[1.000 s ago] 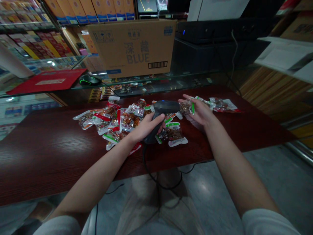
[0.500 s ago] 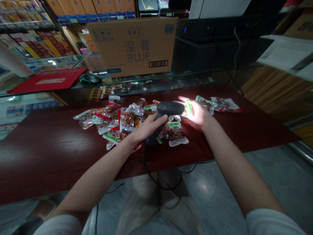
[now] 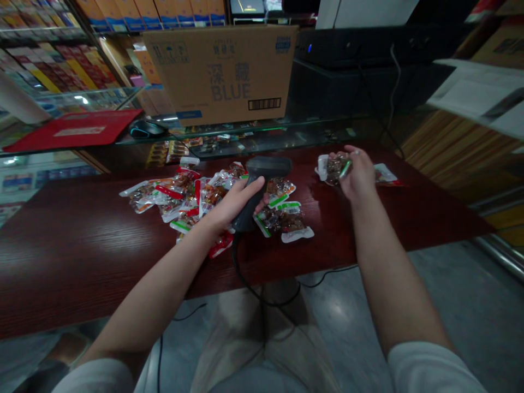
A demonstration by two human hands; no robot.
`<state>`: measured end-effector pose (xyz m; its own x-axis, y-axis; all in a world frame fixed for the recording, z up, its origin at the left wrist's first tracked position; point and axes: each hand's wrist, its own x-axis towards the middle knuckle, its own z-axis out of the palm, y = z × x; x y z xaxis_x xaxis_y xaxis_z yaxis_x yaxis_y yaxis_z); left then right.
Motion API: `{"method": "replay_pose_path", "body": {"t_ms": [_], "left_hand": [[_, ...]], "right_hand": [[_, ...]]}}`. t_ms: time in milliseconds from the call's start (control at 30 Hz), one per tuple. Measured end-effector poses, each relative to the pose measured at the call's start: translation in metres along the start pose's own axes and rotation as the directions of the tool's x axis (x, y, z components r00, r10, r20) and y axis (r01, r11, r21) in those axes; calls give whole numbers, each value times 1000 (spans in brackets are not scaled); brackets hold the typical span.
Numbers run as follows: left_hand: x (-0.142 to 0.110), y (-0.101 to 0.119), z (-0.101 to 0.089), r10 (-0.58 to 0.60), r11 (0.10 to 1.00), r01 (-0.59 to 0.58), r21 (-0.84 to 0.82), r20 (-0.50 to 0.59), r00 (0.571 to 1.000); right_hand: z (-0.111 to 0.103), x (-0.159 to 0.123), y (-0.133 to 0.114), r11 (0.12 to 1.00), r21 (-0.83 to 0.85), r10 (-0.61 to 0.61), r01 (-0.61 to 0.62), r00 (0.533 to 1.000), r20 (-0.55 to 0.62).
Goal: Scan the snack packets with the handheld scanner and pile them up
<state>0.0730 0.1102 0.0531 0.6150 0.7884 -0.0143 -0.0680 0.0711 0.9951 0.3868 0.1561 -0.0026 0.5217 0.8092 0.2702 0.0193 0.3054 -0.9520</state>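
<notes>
Left of centre on the dark-red table (image 3: 82, 245): I see heaped vacuum-packed snacks (image 3: 180, 197) | centre: my left hand (image 3: 239, 201) clamped round a black barcode scanner (image 3: 268, 166); green-striped pouches (image 3: 291, 221) near its right | right, far side: snack packet (image 3: 336, 168) held in my right hand (image 3: 360, 173); hands well apart

A dark reddish wood table (image 3: 73, 273) stretches before you, its grain catching a pale glare, as a glass counter (image 3: 262, 130) runs behind it. Stocked shelves (image 3: 92, 37) rise at your far left; a glossy grey floor (image 3: 466, 289) reflects light below, and a metal rail (image 3: 503, 257) gleams at your right.
</notes>
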Motion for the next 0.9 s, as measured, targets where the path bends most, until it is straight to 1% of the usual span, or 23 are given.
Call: {"method": "replay_pose_path", "body": {"t_ms": [33,67,100,167,233,267,300,333,367,400,433,467,500,533,567,633,767,833,900], "left_hand": [[1,1,-3,-1,1000,0,-21,-17,1000],[2,1,-5,-1,999,-1,-41,-36,999],[3,1,-6,-1,998,-2,-56,-53,999],[4,1,-8,1,998,-5,-62,-66,998],[4,2,-10,8,999,-9,-34,-56,998],[4,2,-12,11,1000,-12,-16,-48,999],[4,3,-13,13,1000,-13,-1,-44,999],[3,4,-15,17,1000,-16,9,-47,999],[3,4,-17,20,1000,-19,16,-56,998],[3,5,-19,22,1000,-21,19,-70,997],[4,6,-21,25,999,-24,21,-86,996],[4,6,-23,29,999,-26,23,-105,994],[4,7,-25,29,999,-26,28,-122,992],[4,7,-26,28,999,-23,34,-134,991],[5,8,-27,25,999,-19,39,-144,989],[5,7,-28,22,999,-15,49,-152,988],[6,6,-27,27,998,-19,64,-133,991],[6,6,-27,34,998,-26,63,-131,991],[5,7,-26,43,998,-36,58,-136,990]], "right_hand": [[-8,5,3,996,-82,-46,38,994,-95],[-15,9,5,977,-201,-103,70,982,-158],[-21,10,6,937,-337,-162,87,966,-201],[-28,6,5,795,-598,-276,97,937,-215],[-27,-3,0,646,-756,-353,109,921,-168],[-23,-8,-3,597,-790,-371,139,921,-118],[-17,-14,-6,570,-799,-372,194,927,-41],[-9,-20,-8,560,-785,-353,265,933,63],[0,-27,-10,564,-751,-315,343,930,189],[11,-33,-10,577,-704,-256,414,910,325],[22,-40,-10,588,-663,-185,464,875,448],[32,-47,-10,579,-646,-105,497,832,545],[41,-53,-9,551,-656,-44,516,803,594],[49,-59,-9,520,-669,-2,532,783,622],[55,-63,-8,500,-678,24,539,774,633],[61,-69,-8,496,-689,51,529,774,631],[60,-70,-6,603,-669,108,434,787,608],[59,-67,-2,677,-637,125,369,795,593],[59,-63,4,756,-587,125,289,817,563]]}}
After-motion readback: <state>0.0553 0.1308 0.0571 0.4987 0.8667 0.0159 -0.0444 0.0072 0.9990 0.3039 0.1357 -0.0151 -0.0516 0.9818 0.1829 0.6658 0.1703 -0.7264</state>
